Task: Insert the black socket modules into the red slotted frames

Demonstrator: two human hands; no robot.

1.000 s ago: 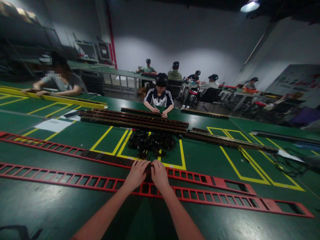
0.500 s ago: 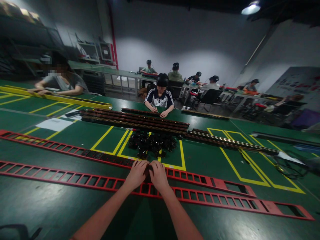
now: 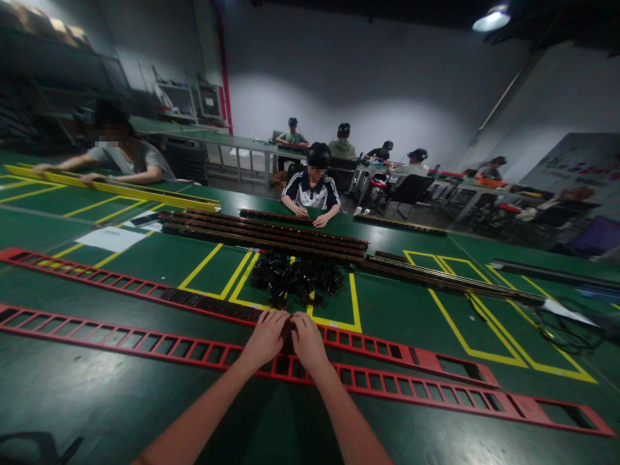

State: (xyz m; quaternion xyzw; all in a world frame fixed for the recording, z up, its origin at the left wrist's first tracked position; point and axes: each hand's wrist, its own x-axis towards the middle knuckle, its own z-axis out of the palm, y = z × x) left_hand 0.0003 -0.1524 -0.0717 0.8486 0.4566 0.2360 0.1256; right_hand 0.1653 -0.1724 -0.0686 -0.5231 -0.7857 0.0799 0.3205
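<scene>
My left hand (image 3: 265,337) and my right hand (image 3: 306,339) sit side by side over the far red slotted frame (image 3: 372,344), fingers curled down and thumbs inward. Between them shows a small black part (image 3: 287,337), mostly covered by my fingers. To the left of my hands, several slots of this frame hold black inserts (image 3: 194,300). Just beyond my fingertips lies a heap of black parts (image 3: 295,274). A second red slotted frame (image 3: 411,389) runs under my wrists, nearer to me.
Long dark rails (image 3: 271,231) lie stacked behind the heap, with thinner rods (image 3: 450,281) to the right. White paper (image 3: 110,239) rests at left. A co-worker (image 3: 312,187) sits opposite; another person at left touches a yellow bar (image 3: 116,190). Black cables (image 3: 557,332) lie far right.
My hands stay at the same place on the far frame, with hardly any finger movement. The person at left has shifted their hands along the yellow bar. The view has tilted slightly.
</scene>
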